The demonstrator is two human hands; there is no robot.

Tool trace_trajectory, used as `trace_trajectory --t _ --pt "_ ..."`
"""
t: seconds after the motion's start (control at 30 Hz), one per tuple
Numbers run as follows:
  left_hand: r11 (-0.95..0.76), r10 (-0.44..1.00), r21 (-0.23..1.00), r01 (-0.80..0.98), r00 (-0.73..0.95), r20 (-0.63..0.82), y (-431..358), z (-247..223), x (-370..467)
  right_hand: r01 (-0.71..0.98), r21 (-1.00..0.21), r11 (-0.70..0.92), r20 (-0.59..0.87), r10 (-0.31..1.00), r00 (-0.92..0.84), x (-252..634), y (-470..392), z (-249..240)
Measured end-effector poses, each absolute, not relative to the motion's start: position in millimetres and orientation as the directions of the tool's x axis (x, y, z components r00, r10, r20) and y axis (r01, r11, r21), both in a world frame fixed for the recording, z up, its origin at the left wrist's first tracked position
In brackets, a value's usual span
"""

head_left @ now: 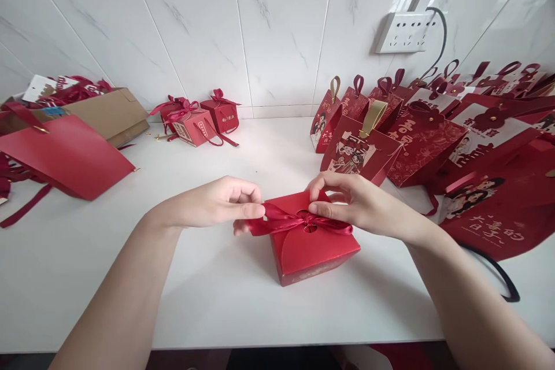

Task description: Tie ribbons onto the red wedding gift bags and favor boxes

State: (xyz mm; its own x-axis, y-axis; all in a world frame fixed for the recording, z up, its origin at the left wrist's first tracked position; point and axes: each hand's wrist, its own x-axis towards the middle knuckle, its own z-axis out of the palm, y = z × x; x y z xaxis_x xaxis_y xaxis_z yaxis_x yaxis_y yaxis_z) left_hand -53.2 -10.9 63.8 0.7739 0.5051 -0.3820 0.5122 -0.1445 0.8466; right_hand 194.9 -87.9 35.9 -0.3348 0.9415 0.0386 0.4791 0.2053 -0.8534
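A red gift box sits on the white table in front of me, its top flaps meeting at a small round cutout. A shiny dark red ribbon is knotted into a bow over that cutout. My left hand pinches the ribbon's left loop between thumb and fingers, just off the box's left edge. On the box's right side, my right hand rests with its thumb and index finger at the top by the bow. Part of the bow's right side lies under that hand, so I cannot make out what its fingers grip.
Several red gift bags with loop handles crowd the right side. Small ribboned boxes stand at the back. To the left are a cardboard box of ribbons and a large red bag. A power strip hangs on the tiled wall.
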Motion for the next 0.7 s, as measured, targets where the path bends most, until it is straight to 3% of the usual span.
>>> trace_trajectory --t 0.27,0.47,0.57,0.7 --pt "-0.217 0.63 0.945 0.245 0.775 -0.057 -18.6 60.9 -48.7 0.511 -0.823 0.25 0.118 0.954 -0.276 191.7 -89.6 36.0" --pt "-0.384 0.646 0.885 0.264 0.762 0.053 -31.1 71.0 -46.2 0.481 -0.783 0.395 0.247 0.906 -0.343 182.4 -94.4 37.9" --pt "-0.435 0.621 0.83 0.349 0.784 -0.004 -40.1 78.1 -46.5 0.456 -0.807 0.376 0.199 0.9 -0.389 179.3 -95.0 37.8" --pt "-0.328 0.59 0.752 0.571 0.746 -0.309 -55.8 84.1 -51.1 0.476 -0.801 0.363 0.186 0.907 -0.379 180.1 -92.7 40.2"
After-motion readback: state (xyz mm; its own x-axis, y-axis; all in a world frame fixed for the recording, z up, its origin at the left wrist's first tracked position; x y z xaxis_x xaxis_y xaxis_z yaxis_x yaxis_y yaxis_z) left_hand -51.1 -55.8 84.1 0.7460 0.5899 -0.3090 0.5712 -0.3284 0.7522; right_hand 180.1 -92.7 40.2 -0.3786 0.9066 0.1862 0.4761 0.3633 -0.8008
